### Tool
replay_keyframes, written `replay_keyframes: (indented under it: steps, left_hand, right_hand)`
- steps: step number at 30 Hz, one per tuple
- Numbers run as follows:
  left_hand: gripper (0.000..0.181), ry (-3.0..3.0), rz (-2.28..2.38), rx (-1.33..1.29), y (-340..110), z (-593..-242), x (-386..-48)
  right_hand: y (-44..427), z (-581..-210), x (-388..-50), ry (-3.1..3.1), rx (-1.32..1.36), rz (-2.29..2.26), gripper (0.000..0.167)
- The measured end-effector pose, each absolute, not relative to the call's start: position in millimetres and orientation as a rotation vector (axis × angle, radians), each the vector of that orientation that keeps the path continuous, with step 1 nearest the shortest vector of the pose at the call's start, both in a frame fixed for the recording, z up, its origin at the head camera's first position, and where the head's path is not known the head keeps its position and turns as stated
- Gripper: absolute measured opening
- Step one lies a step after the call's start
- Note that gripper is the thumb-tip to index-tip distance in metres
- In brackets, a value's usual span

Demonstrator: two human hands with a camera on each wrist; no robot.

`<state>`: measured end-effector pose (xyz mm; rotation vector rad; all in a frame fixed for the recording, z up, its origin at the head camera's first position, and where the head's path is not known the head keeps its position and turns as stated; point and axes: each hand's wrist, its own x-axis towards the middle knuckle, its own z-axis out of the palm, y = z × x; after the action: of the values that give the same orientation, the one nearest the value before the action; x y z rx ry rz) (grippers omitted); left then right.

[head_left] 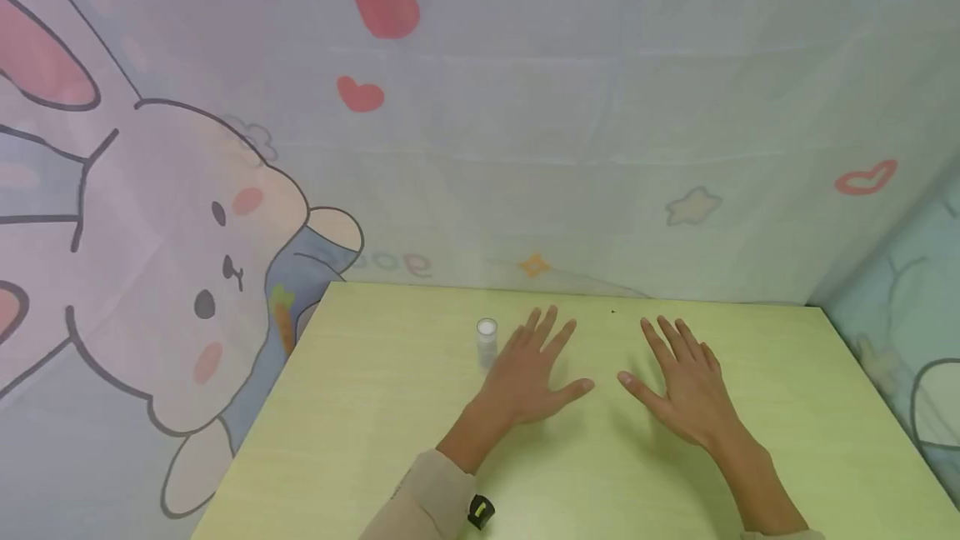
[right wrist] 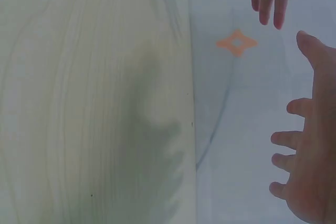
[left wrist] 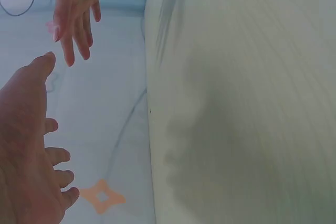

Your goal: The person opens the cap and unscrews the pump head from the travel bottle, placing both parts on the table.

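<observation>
My left hand (head_left: 527,377) hovers above the table with fingers spread and holds nothing. Just to its left stands a small clear bottle with a white top (head_left: 487,342), its lower part partly behind the hand. To the right, my right hand (head_left: 686,390) is also held over the table, fingers spread, palm down and holding nothing. The two thumbs point toward each other with a gap between them. In the left wrist view, both the left hand (left wrist: 26,145) and the right hand (left wrist: 79,14) appear off the surface, casting shadows on it.
The pale yellow-green wooden table (head_left: 360,373) ends against a hanging cloth (head_left: 525,123) printed with hearts, stars and a rabbit. A second cloth side (head_left: 915,340) borders the table at right. A small black object (head_left: 481,512) shows beside the left sleeve.
</observation>
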<state>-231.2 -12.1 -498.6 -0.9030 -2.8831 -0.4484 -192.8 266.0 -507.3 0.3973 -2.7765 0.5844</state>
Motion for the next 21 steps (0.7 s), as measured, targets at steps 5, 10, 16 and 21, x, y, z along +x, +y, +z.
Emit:
replay_keyframes:
  steps: [5, 10, 16, 21]
  left_hand:
    - [0.089, -2.884, -0.442, -0.923, -11.7, -491.1, -230.7]
    - [0.09, -2.873, -0.399, -0.886, -16.1, -481.0, -232.3]
    - [0.091, -2.892, -0.42, -0.85, -21.2, -470.9, -234.2]
    - [0.091, -2.901, -0.427, -0.847, -23.1, -463.1, -234.1]
  right_hand:
    - [265.9, -502.4, -192.4, -2.761, 0.393, 0.604, 0.089]
    - [262.0, -499.5, -195.4, -2.748, 0.405, 0.617, 0.088]
    - [257.6, -497.7, -198.5, -2.741, 0.419, 0.627, 0.087]
    - [254.2, -495.6, -199.7, -2.728, 0.43, 0.626, 0.087]
